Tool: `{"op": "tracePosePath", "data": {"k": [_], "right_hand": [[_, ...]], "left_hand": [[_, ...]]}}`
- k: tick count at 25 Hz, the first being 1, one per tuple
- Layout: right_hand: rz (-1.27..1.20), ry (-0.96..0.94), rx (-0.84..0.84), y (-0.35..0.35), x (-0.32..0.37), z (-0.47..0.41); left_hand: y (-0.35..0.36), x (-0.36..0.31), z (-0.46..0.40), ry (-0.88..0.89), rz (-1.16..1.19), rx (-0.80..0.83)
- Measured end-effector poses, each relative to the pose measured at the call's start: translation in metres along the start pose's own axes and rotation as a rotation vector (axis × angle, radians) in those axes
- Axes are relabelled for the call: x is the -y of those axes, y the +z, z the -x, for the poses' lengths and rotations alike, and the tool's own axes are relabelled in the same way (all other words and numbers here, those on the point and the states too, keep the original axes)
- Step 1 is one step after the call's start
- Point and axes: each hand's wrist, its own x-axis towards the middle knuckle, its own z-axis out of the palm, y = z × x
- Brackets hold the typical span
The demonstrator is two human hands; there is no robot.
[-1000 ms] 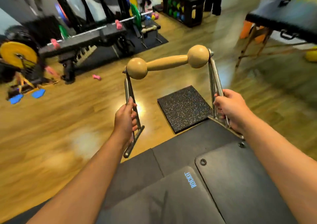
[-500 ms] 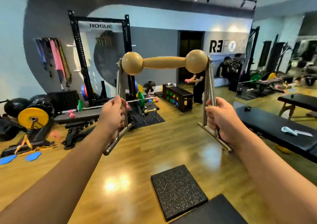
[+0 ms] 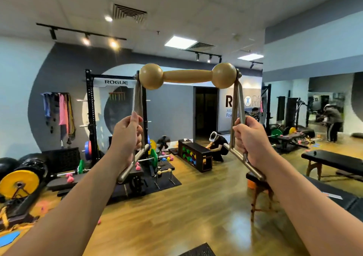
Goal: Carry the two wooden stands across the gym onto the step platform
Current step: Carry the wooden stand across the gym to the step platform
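The stand (image 3: 187, 77) was up in the air, in front of the rack (image 3: 92, 118). The left hand (image 3: 125, 138) and right hand (image 3: 250, 140) each squeezed a metal leg. It hid the way ahead, so a bump or slip could have dropped it.

The left hand (image 3: 125, 138) and right hand (image 3: 250, 140) hide parts of the stand (image 3: 188, 76) legs; the speckled mat (image 3: 198, 250) is cut off below.
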Motion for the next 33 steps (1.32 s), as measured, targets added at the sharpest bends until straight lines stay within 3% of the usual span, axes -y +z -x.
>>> {"op": "tracePosePath", "data": {"k": [9,16,25,33], "right_hand": [[-0.018,-0.087,-0.065,-0.017,0.03,0.0],[-0.078,-0.11,0.004,-0.072,0.026,-0.054],[-0.073,-0.066,0.104,-0.154,-0.008,-0.154],[-0.079,-0.027,0.12,-0.153,-0.089,-0.244]], "left_hand": [[0.021,-0.024,0.007,0.067,0.009,0.015],[0.092,-0.013,-0.005,0.083,-0.02,-0.068],[0.192,0.037,-0.022,0.18,-0.159,-0.175],[0.214,0.102,-0.084,0.153,-0.184,-0.282]]}}
